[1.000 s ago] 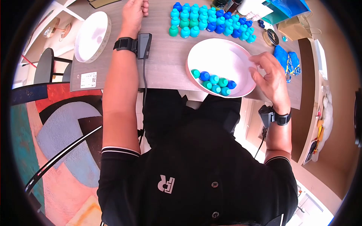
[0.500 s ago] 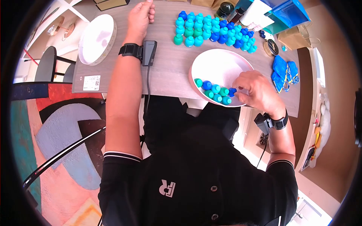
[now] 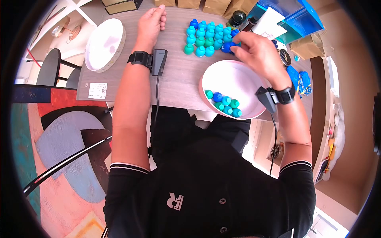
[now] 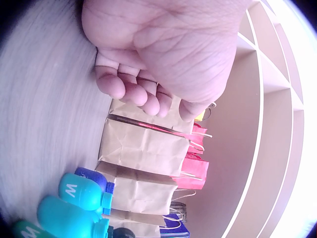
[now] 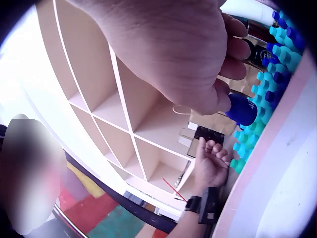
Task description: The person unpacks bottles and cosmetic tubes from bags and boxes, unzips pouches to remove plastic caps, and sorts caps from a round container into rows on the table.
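My right hand point(image 3: 260, 55) reaches over the far side of the shallow pink-white bowl, at the bottle rows. Between its thumb and fingers it pinches a small dark-blue bottle point(image 5: 241, 110), the fingers partly hiding it. Rows of small turquoise, green and blue bottles point(image 3: 200, 41) stand upright on the table, some hidden behind this hand. In the bowl point(image 3: 222, 68), several more bottles point(image 3: 226, 110) lie grouped near the front rim. My left hand point(image 3: 152, 23) rests on the table left of the rows, fingers loosely curled and holding nothing, as the left wrist view also shows.
A second white round bowl point(image 3: 104, 45) sits at the table's left. Brown paper bags point(image 4: 143, 141) line the back. A dark jar point(image 3: 237, 18) and a blue clear box point(image 3: 297, 20) stand back right, with blue packets point(image 3: 299, 81) at the right edge.
My right hand has gone into the bowl, taken a dark-blue bottle from its right side, and carried it forward to the rows. The left hand stays about where it was.
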Tool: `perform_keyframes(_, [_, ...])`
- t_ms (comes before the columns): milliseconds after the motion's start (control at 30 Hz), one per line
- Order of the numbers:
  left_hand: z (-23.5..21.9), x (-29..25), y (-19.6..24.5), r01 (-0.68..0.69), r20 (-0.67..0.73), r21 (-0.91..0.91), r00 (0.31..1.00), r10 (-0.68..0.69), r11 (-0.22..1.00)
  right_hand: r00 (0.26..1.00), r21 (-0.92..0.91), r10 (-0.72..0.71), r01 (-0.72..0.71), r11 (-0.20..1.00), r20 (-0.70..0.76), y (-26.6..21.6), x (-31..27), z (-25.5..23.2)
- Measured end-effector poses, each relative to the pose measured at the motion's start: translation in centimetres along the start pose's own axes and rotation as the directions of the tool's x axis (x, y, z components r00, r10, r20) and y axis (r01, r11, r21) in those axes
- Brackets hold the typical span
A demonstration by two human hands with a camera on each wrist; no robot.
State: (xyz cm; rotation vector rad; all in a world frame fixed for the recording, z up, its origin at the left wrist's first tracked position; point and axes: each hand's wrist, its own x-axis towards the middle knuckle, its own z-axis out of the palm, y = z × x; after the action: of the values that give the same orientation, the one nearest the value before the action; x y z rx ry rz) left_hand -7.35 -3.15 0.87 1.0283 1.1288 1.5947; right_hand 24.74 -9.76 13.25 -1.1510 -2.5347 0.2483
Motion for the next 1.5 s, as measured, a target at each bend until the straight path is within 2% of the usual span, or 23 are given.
perform_keyframes(67, [0.2,-0.3,0.3,-0.003,-0.003,-0.007,1.000,0.003,1.000,1.000,-0.025,-0.019,0.019,0.999,0.001,0.4,0.7,1.7])
perform_keyframes(133, [0.2,-0.2,0.4,-0.003,-0.005,-0.015,1.000,0.003,1.000,0.988,-0.118,0.058,-0.041,0.992,0.143,0.1,1.2,2.5])
perform_keyframes(300, [0.3,-0.3,0.3,-0.007,-0.014,-0.003,1.000,0.007,1.000,0.986,-0.133,0.047,-0.026,0.991,0.162,0.6,1.5,3.9])
perform_keyframes(367, [0.3,-0.3,0.4,-0.004,-0.010,-0.006,1.000,0.004,1.000,0.979,-0.134,0.090,-0.066,0.989,0.185,0.7,1.6,4.0])
perform_keyframes(500, [0.3,-0.3,0.5,0.000,-0.011,-0.009,1.000,0.000,1.000,0.980,-0.136,0.090,-0.066,0.989,0.178,-0.4,1.8,3.0])
perform_keyframes(600, [0.3,-0.3,0.5,-0.004,-0.015,-0.006,1.000,0.004,1.000,0.984,-0.110,0.063,-0.045,0.993,0.165,-1.3,2.3,2.8])
perform_keyframes(667, [0.3,-0.3,0.4,-0.008,-0.013,-0.004,1.000,0.008,1.000,0.987,-0.053,-0.081,0.089,0.995,0.141,-1.4,2.9,3.3])
perform_keyframes(700, [0.3,-0.2,0.3,-0.014,-0.010,-0.006,1.000,0.014,1.000,0.987,-0.051,-0.080,0.088,0.995,0.139,-1.5,3.1,3.7])
perform_keyframes(767, [0.3,-0.2,0.4,-0.007,-0.004,-0.008,1.000,0.007,1.000,0.963,-0.103,-0.232,0.247,0.964,0.137,-1.6,3.6,4.7])
perform_keyframes(867, [0.3,-0.2,0.5,-0.001,-0.011,0.000,1.000,0.001,1.000,0.955,-0.165,-0.211,0.246,0.955,0.207,-2.0,4.3,5.3])
perform_keyframes(1100, [0.3,-0.1,0.2,-0.013,-0.009,0.004,1.000,0.013,1.000,0.961,-0.210,-0.139,0.191,0.959,0.238,-2.3,4.6,5.5])
perform_keyframes(1167, [-0.1,0.4,0.0,-0.004,-0.004,0.004,1.000,0.004,1.000,0.966,-0.152,-0.227,0.244,0.958,0.121,-2.0,4.3,5.3])
perform_keyframes(1233, [-0.3,0.4,-0.6,0.012,0.003,0.005,1.000,-0.012,1.000,0.975,-0.114,-0.202,0.212,0.971,0.087,-1.9,3.7,3.8])
perform_keyframes(1300, [0.3,-0.5,-0.1,-0.035,-0.026,0.018,0.999,0.036,0.999,0.985,-0.039,-0.171,0.173,0.984,0.038,-2.0,2.4,1.7])
perform_keyframes(1433, [0.2,0.0,-0.4,-0.015,-0.027,0.013,1.000,0.015,1.000,0.981,0.030,-0.094,0.090,0.995,0.171,-1.8,-1.5,-1.6])
perform_keyframes(1500, [0.1,-0.1,-0.4,-0.009,-0.022,0.009,1.000,0.009,1.000,0.939,0.173,-0.149,0.098,0.980,0.311,-1.4,-3.7,-2.1])
